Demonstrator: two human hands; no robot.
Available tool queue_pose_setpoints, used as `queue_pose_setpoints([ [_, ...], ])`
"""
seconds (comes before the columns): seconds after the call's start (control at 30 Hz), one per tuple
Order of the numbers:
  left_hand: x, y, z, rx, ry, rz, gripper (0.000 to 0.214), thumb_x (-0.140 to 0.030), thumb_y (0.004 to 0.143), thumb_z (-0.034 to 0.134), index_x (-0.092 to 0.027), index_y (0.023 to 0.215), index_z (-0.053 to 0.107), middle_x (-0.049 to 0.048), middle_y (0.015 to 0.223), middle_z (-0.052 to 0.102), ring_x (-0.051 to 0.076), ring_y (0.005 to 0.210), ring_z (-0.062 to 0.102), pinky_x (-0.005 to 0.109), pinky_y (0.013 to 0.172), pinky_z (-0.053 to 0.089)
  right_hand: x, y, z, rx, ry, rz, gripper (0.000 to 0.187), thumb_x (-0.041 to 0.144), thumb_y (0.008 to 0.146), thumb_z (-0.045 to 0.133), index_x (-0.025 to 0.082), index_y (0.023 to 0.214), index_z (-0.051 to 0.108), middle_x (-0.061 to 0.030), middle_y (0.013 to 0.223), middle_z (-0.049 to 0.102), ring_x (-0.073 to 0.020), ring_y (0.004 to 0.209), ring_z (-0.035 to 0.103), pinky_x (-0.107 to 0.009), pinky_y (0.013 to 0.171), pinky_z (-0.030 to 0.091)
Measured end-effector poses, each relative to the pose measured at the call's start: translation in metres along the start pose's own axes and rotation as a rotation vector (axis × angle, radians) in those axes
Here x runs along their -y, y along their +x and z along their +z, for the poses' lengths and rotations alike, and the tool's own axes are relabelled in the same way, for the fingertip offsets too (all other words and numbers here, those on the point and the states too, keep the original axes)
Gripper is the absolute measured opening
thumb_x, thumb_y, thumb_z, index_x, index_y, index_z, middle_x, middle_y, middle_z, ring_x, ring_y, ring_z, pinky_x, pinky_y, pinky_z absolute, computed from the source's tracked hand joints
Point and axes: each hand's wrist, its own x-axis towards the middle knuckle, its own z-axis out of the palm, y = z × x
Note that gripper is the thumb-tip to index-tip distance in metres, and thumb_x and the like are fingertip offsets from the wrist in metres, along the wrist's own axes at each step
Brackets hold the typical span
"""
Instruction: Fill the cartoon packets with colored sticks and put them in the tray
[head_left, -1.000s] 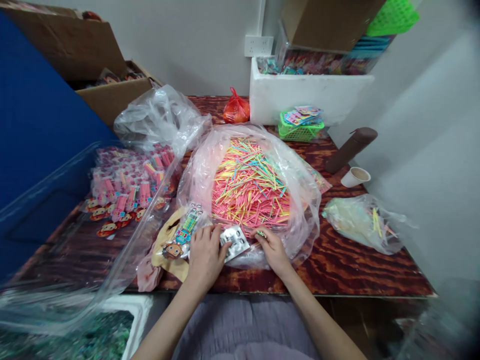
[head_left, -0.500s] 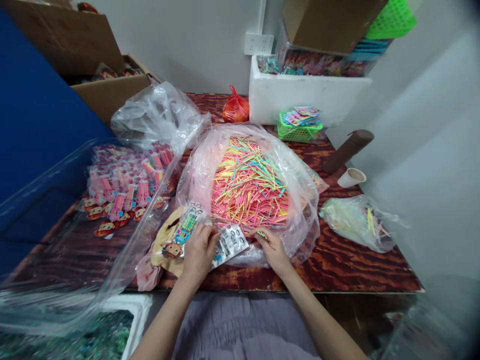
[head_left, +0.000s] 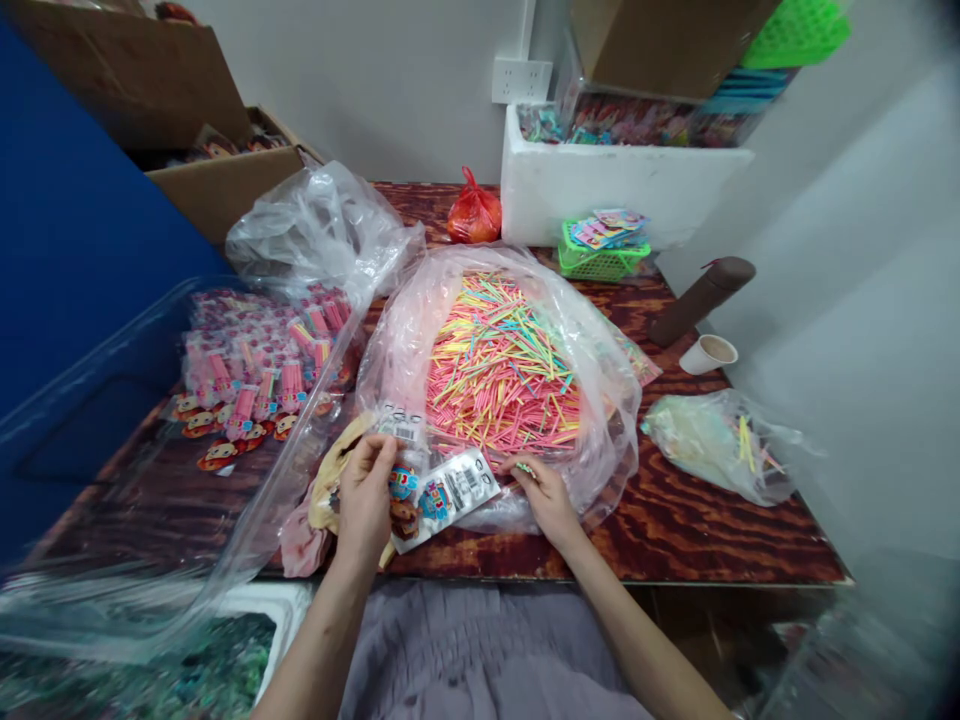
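Observation:
My left hand (head_left: pixel 364 495) is pinched at a clear printed packet (head_left: pixel 403 484), whose left part it covers. Beside it, a silvery printed packet (head_left: pixel 457 495) with a barcode lies slanted against the near edge of a large clear bag (head_left: pixel 607 410). That bag is open, full of thin pink, yellow, green and blue sticks (head_left: pixel 499 370). At its near right rim, my right hand (head_left: pixel 547 500) is closed on a few short green sticks (head_left: pixel 525 468). A yellowish cloth (head_left: pixel 330 475) sits beneath and left of my left hand.
Filled packets (head_left: pixel 255 370) are heaped at the left behind clear plastic sheeting (head_left: pixel 277 480). On the right are a clear bag with a few sticks (head_left: pixel 720 445), a paper cup (head_left: pixel 709 354) and a brown bottle (head_left: pixel 701 300). A green basket (head_left: pixel 600 262) stands before a white foam box (head_left: pixel 622 190).
My left hand has moved left, from the silvery packet to the clear packet, now covering the sticks that showed inside. My right hand stays nearly in place with its green sticks.

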Motion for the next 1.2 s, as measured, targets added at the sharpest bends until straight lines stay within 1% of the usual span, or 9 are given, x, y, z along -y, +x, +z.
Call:
queue_pose_setpoints([
  [0.1,-0.004,0.001,0.003,0.076,-0.295,-0.219,0.030,-0.039,0.067,0.078,-0.017,0.077,0.061,-0.0023,0.074,0.061,0.011,0.066,0.055,0.020,0.060,0.043,0.001,0.000,0.000,-0.003,0.005,0.002,0.019,0.035,0.092,0.055,0.023,0.088,0.069,-0.0033,0.088,0.070,-0.0213,0.088,0.064,-0.032,0.081,0.048],
  [0.2,-0.007,0.001,0.006,0.132,-0.400,-0.322,0.032,-0.033,0.060,0.084,-0.016,0.074,0.061,-0.0029,0.070,0.061,0.009,0.061,0.056,0.020,0.059,0.045,0.000,0.000,0.002,-0.006,0.007,0.000,0.019,0.035,0.092,0.055,0.023,0.088,0.069,-0.0033,0.088,0.070,-0.0214,0.088,0.064,-0.032,0.081,0.048],
  [0.37,-0.006,-0.002,0.007,0.073,-0.331,-0.229,0.032,-0.035,0.060,0.083,-0.015,0.068,0.059,-0.0066,0.058,0.054,0.005,0.049,0.047,0.017,0.049,0.039,0.005,0.002,-0.001,-0.011,0.036,0.016,0.017,0.034,0.092,0.054,0.023,0.089,0.068,-0.0032,0.088,0.070,-0.0215,0.089,0.065,-0.032,0.081,0.048],
  [0.53,-0.006,-0.011,0.005,0.110,-0.157,-0.162,0.029,-0.037,0.066,0.079,-0.015,0.073,0.061,-0.0066,0.059,0.054,0.006,0.050,0.045,0.016,0.048,0.036,0.020,0.012,-0.028,-0.051,0.010,0.023,0.016,0.034,0.093,0.051,0.022,0.092,0.062,-0.0004,0.076,0.063,-0.0186,0.072,0.060,-0.031,0.072,0.046],
  [0.73,-0.011,-0.016,0.002,0.189,-0.044,-0.091,0.024,-0.034,0.067,0.078,-0.016,0.074,0.064,-0.0052,0.065,0.057,0.008,0.058,0.049,0.017,0.055,0.039,0.018,0.021,-0.046,0.055,-0.392,-0.086,0.020,0.023,0.092,0.048,0.023,0.073,0.054,-0.0015,0.074,0.055,-0.0203,0.073,0.054,-0.031,0.068,0.041],
  [0.93,-0.004,-0.019,0.004,0.246,-0.030,-0.099,0.025,-0.040,0.073,0.074,-0.016,0.078,0.067,-0.0040,0.066,0.058,0.009,0.059,0.051,0.018,0.055,0.039,0.010,0.020,-0.025,0.284,-0.993,-0.336,0.030,0.006,0.092,0.040,0.020,0.107,0.061,-0.0089,0.093,0.057,-0.0228,0.084,0.053,-0.033,0.072,0.041],
  [1.03,-0.005,-0.021,0.007,0.255,-0.038,-0.090,0.027,-0.037,0.073,0.075,-0.018,0.091,0.071,-0.0011,0.077,0.066,0.012,0.069,0.058,0.020,0.062,0.045,0.008,0.022,-0.020,0.341,-1.190,-0.419,0.021,0.009,0.092,0.044,0.016,0.101,0.062,-0.0107,0.092,0.057,-0.0247,0.085,0.051,-0.035,0.075,0.042],
  [1.13,-0.007,-0.023,0.008,0.288,-0.004,-0.082,0.022,-0.037,0.073,0.074,-0.018,0.085,0.071,-0.0009,0.076,0.065,0.012,0.067,0.057,0.022,0.063,0.046,0.011,0.026,-0.023,0.286,-1.070,-0.414,0.020,0.008,0.092,0.041,0.016,0.094,0.060,-0.0119,0.096,0.058,-0.0251,0.090,0.051,-0.037,0.080,0.043],
  [1.2,-0.008,-0.023,0.008,0.299,0.030,-0.052,0.019,-0.036,0.074,0.072,-0.018,0.078,0.069,-0.0020,0.071,0.061,0.012,0.065,0.055,0.021,0.062,0.044,0.016,0.029,-0.025,0.147,-0.823,-0.326,0.021,0.012,0.093,0.039,0.018,0.093,0.059,-0.0106,0.096,0.059,-0.0247,0.092,0.052,-0.038,0.082,0.044],
])
